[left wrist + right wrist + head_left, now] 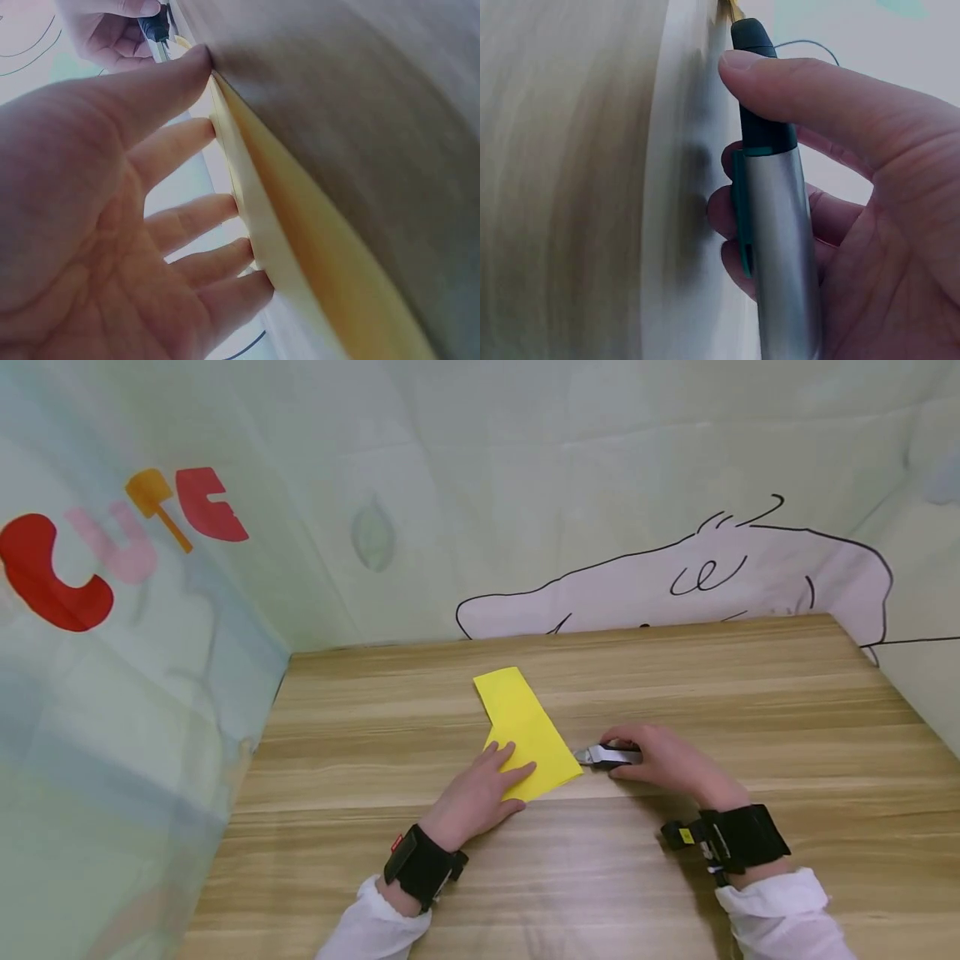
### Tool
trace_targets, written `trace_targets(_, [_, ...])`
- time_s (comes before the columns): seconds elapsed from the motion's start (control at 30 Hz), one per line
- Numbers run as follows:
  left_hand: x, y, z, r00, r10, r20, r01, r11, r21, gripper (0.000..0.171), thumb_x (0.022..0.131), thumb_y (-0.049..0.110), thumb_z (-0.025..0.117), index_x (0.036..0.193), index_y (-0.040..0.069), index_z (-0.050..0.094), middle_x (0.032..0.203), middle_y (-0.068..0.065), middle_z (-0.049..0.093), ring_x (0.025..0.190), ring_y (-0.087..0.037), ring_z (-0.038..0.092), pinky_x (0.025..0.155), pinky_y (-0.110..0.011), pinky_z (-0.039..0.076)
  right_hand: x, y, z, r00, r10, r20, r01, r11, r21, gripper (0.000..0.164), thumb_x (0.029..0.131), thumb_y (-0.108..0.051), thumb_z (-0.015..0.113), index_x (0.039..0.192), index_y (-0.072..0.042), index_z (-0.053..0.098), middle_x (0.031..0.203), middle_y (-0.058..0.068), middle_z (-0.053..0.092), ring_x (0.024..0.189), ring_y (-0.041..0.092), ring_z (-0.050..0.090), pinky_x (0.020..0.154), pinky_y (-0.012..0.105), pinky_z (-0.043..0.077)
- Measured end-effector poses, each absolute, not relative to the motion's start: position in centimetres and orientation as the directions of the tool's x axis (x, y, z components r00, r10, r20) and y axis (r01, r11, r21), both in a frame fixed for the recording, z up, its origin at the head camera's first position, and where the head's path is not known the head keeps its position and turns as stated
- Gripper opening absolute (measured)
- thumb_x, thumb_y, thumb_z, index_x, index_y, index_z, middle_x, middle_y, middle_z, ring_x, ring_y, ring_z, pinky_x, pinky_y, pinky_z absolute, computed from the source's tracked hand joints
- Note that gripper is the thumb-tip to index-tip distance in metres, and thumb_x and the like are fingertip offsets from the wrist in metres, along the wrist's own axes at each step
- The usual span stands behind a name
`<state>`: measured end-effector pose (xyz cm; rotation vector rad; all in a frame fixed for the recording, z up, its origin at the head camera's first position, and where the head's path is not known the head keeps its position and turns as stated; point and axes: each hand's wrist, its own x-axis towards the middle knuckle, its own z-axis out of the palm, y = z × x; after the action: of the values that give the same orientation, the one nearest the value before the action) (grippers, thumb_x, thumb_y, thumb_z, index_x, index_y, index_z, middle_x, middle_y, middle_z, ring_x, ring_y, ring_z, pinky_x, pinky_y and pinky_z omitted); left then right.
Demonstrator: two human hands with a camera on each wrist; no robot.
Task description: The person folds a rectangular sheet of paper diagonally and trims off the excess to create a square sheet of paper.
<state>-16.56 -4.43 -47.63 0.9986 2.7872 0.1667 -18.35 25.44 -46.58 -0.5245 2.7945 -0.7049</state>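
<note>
A folded yellow sheet of paper (528,727), bent into an angled shape, lies on the wooden table. On its lower left part my left hand (480,793) rests with fingers spread, and its fingertips press the sheet. From the left wrist side the paper's layers (300,247) gape apart along the near edge. To the right, my right hand (663,760) holds a silver-and-black utility knife (611,757) between thumb and fingers. The knife's metal tip points left, close to the paper's right corner; whether it touches is unclear. Its silver body and dark front end (776,240) show beside the right thumb.
The wooden table (360,710) reaches back to a pale printed cloth (540,485) with a drawn figure. More cloth, with coloured letters, hangs along the left side. A black camera strap (746,839) sits on each wrist.
</note>
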Motion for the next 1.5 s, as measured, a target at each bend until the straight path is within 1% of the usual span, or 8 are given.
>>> trace_targets(0.23, [-16.7, -4.4, -47.6, -0.746, 0.652, -0.139, 0.631, 0.758, 0.166, 0.056, 0.097, 0.039, 0.064, 0.149, 0.024, 0.049, 0.157, -0.014, 0.043, 0.148, -0.03, 0.039, 0.121, -0.04, 0.034, -18.7, 25.3, -47.1, -0.914, -0.403, -0.044, -0.335, 0.811, -0.479, 0.038, 0.086, -0.021, 0.079, 0.121, -0.012, 0.068, 0.107, 0.003, 0.07, 0.087, 0.016, 0.056, 0.075, 0.034, 0.049])
trace_targets(0.4, [-16.9, -4.5, -47.9, -0.731, 0.667, -0.143, 0.639, 0.743, 0.196, 0.055, 0.097, 0.037, 0.064, 0.149, 0.026, 0.049, 0.16, -0.013, 0.039, 0.149, -0.032, 0.036, 0.122, -0.04, 0.032, -18.7, 25.9, -47.4, -0.926, -0.378, 0.0, -0.34, 0.832, -0.439, 0.038, 0.085, -0.016, 0.08, 0.121, -0.009, 0.07, 0.111, 0.008, 0.072, 0.09, 0.019, 0.059, 0.079, 0.04, 0.052])
trace_targets(0.57, [-16.9, -4.7, -48.0, -0.704, 0.697, -0.137, 0.663, 0.714, 0.225, 0.054, 0.098, 0.035, 0.064, 0.149, 0.026, 0.049, 0.161, -0.013, 0.037, 0.15, -0.034, 0.034, 0.123, -0.04, 0.03, -18.6, 25.6, -47.7, -0.919, -0.393, 0.034, -0.374, 0.839, -0.395, 0.041, 0.086, -0.02, 0.078, 0.124, -0.008, 0.069, 0.112, 0.012, 0.071, 0.091, 0.022, 0.061, 0.08, 0.044, 0.054])
trace_targets(0.73, [-16.9, -4.7, -47.8, -0.676, 0.726, -0.127, 0.692, 0.685, 0.229, 0.054, 0.098, 0.035, 0.063, 0.149, 0.025, 0.049, 0.16, -0.014, 0.038, 0.15, -0.034, 0.034, 0.122, -0.04, 0.033, -18.6, 25.7, -48.0, -0.934, -0.356, 0.04, -0.34, 0.845, -0.413, 0.04, 0.086, -0.016, 0.078, 0.124, -0.008, 0.068, 0.113, 0.013, 0.071, 0.093, 0.024, 0.061, 0.082, 0.046, 0.054])
trace_targets(1.0, [-16.9, -4.6, -47.9, -0.648, 0.751, -0.125, 0.715, 0.657, 0.24, 0.054, 0.096, 0.034, 0.065, 0.148, 0.025, 0.05, 0.159, -0.013, 0.04, 0.149, -0.034, 0.035, 0.121, -0.04, 0.034, -18.7, 25.6, -48.1, -0.936, -0.35, 0.041, -0.336, 0.853, -0.4, 0.041, 0.088, -0.018, 0.077, 0.126, -0.006, 0.067, 0.114, 0.016, 0.07, 0.094, 0.026, 0.062, 0.082, 0.048, 0.054])
trace_targets(1.17, [-16.7, -4.7, -47.9, -0.634, 0.765, -0.117, 0.721, 0.639, 0.267, 0.054, 0.097, 0.033, 0.065, 0.148, 0.025, 0.05, 0.161, -0.013, 0.037, 0.151, -0.034, 0.032, 0.121, -0.04, 0.034, -18.6, 25.5, -47.9, -0.94, -0.336, 0.05, -0.328, 0.858, -0.395, 0.04, 0.086, -0.017, 0.078, 0.123, -0.005, 0.068, 0.114, 0.017, 0.07, 0.096, 0.028, 0.062, 0.084, 0.051, 0.054])
trace_targets(1.3, [-16.6, -4.7, -48.0, -0.63, 0.766, -0.132, 0.718, 0.638, 0.278, 0.054, 0.098, 0.033, 0.064, 0.149, 0.027, 0.049, 0.163, -0.011, 0.033, 0.153, -0.032, 0.028, 0.122, -0.039, 0.033, -18.6, 25.3, -47.8, -0.934, -0.353, 0.058, -0.347, 0.855, -0.384, 0.042, 0.088, -0.02, 0.077, 0.125, -0.002, 0.066, 0.116, 0.02, 0.069, 0.1, 0.032, 0.064, 0.086, 0.053, 0.055])
trace_targets(1.5, [-16.5, -4.4, -47.9, -0.616, 0.774, -0.147, 0.722, 0.63, 0.286, 0.054, 0.098, 0.034, 0.063, 0.15, 0.029, 0.047, 0.164, -0.01, 0.032, 0.154, -0.03, 0.026, 0.122, -0.038, 0.033, -18.6, 25.6, -47.9, -0.948, -0.314, 0.05, -0.309, 0.868, -0.388, 0.044, 0.089, -0.02, 0.076, 0.127, -0.001, 0.064, 0.118, 0.021, 0.068, 0.104, 0.035, 0.064, 0.089, 0.055, 0.054])
